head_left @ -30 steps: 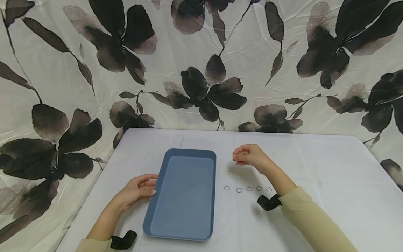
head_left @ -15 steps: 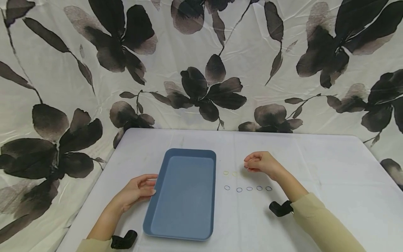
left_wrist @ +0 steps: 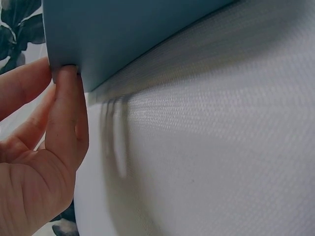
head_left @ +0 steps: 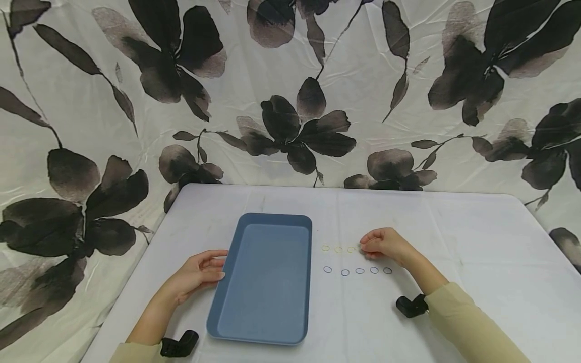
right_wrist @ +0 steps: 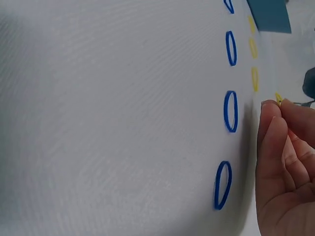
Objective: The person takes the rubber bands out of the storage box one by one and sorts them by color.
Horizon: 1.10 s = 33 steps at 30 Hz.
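Observation:
A blue tray [head_left: 258, 282] lies on the white table. My left hand [head_left: 199, 275] holds its left rim, thumb and fingers at the edge; the left wrist view shows the fingertips against the tray's outer wall [left_wrist: 118, 34]. To the right of the tray, my right hand [head_left: 386, 244] is low over the table with thumb and forefinger pinched together. A bit of a yellow rubber band [right_wrist: 278, 97] shows at those fingertips, the rest hidden. Beside it lie 3 yellow rubber bands [head_left: 338, 249] in a row. Nearer to me runs a row of several blue rubber bands [head_left: 359, 271].
The white-covered table [head_left: 490, 282] extends to the right of both rows. Behind it hangs a white cloth [head_left: 363, 60] with dark flowers. A black wrist device [head_left: 179, 344] sits at the left wrist, another black device [head_left: 412, 306] at the right.
My right hand has moved rightward and toward me along the yellow row. More yellow rubber bands show on the table where the hand was. The left hand and tray stay still.

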{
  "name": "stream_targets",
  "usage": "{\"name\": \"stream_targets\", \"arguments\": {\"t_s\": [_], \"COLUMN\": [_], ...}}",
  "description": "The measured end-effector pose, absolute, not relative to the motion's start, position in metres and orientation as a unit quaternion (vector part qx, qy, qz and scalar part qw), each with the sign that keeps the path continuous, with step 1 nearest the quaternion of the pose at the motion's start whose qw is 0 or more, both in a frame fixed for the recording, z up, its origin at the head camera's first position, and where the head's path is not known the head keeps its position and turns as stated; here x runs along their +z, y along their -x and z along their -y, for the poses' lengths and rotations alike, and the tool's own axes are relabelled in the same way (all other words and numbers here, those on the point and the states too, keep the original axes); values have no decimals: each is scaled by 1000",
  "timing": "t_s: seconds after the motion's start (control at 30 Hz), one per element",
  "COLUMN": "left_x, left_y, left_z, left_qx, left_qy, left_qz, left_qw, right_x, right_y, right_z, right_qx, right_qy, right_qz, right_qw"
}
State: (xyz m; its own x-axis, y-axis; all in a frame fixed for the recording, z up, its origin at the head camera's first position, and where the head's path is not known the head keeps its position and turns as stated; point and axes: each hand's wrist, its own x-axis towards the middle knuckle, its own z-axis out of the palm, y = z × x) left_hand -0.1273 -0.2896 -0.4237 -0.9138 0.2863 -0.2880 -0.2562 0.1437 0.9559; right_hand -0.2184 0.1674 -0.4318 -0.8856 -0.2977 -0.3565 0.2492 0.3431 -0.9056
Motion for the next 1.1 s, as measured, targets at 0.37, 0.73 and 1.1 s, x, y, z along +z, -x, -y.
{"name": "stream_targets", "arguments": {"t_s": [0.37,0.73,1.1], "left_x": [-423,-420,-420], "left_y": [127,129,132], "left_z": [290,290,290], "left_qx": [653,645,638], "left_qy": [-3,-8,-16], "left_qz": [-728,-734,-738], "left_qw": [207,213,218], "right_x": [-434,-428,-416], "right_y": [219,224,225], "right_z": [-166,-165,-190], "right_qx": [-531,-490,-473], "right_qy": [3,-14,32], "right_qz": [-813,-835,-853], "right_qw": [239,249,217]}}
